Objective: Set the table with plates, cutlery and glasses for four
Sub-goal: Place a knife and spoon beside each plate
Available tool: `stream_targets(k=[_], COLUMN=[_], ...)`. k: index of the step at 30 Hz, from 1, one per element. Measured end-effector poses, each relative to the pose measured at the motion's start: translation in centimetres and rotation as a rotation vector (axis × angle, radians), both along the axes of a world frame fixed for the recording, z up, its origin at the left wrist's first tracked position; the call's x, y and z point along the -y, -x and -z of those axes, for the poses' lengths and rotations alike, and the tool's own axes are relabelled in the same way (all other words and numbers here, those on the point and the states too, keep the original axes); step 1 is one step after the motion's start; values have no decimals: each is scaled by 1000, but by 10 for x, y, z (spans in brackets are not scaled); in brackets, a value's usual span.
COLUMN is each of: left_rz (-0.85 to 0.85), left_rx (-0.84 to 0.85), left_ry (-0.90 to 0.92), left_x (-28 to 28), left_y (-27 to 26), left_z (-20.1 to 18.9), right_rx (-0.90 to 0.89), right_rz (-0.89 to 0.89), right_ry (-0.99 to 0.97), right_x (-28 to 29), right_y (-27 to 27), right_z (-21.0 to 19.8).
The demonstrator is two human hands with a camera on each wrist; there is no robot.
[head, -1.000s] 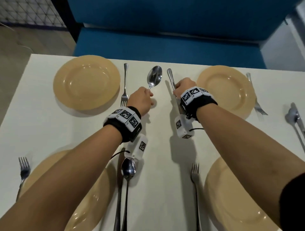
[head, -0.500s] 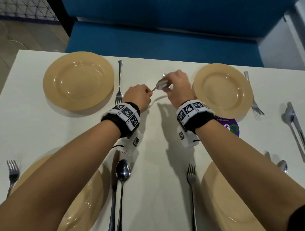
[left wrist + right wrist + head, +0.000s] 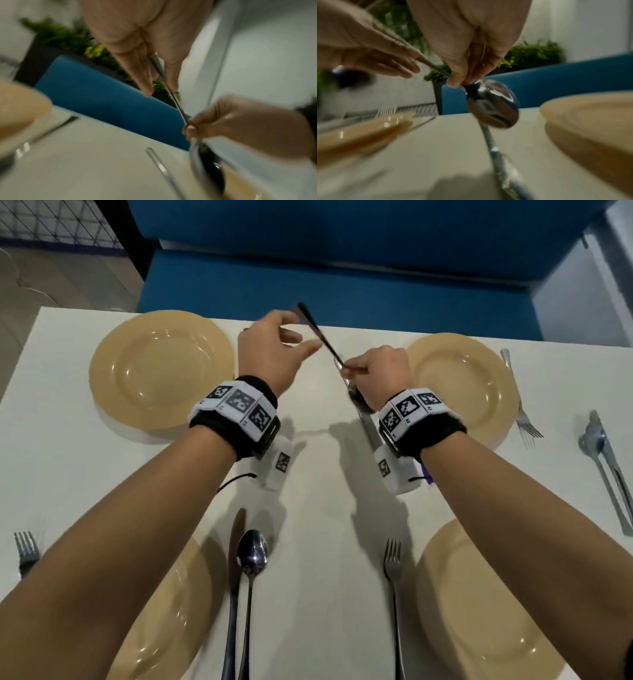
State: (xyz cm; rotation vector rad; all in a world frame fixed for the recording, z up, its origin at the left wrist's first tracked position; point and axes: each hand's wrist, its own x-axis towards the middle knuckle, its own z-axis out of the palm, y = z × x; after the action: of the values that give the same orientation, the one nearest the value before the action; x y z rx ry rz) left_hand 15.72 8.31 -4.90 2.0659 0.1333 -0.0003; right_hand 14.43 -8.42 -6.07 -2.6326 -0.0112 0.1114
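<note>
Head view: I am pinching a spoon (image 3: 320, 338) between both hands, left hand (image 3: 270, 350) at the handle's tip, right hand (image 3: 380, 371) at the neck. I am judging it best to lower it level beside the knife (image 3: 368, 422), then let go.

No readable words or numbers appear; the wristbands (image 3: 236, 405) carry only black-and-white square marker patterns, and a purple sticker (image 3: 426, 474) seems mostly hidden.

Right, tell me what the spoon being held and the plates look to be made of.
Spoon: polished metal, probably stainless steel; its bowl mirrors the room with sharp highlights. Plates: smooth, glossy tan, with small bright glints on the rim; could be glazed ceramic or melamine, the look alone does not settle it.
</note>
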Motion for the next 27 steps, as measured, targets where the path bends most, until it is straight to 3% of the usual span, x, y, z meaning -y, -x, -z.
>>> stream_targets(k=[3, 7, 10, 14, 21, 27], left_rz=[42, 10, -51, 4, 70, 78], left_rx=[-131, -195, -311, -465, -446, -416], left_ry=[292, 281, 235, 93, -130, -115], left_x=[18, 31, 34, 47, 67, 79], left_y=[2, -6, -15, -18, -26, -27], left_z=[9, 24, 37, 59, 72, 75], right_rx=[-77, -200, -185, -265, -168, -123], right_rz=[76, 107, 205, 132, 159, 178], right_ry=[-281, -365, -221, 36, 38, 74], right_x=[-10, -7, 5, 8, 14, 18], right_y=[4, 0, -2, -2, -10, -17], right_z=[3, 14, 27, 45, 59, 64])
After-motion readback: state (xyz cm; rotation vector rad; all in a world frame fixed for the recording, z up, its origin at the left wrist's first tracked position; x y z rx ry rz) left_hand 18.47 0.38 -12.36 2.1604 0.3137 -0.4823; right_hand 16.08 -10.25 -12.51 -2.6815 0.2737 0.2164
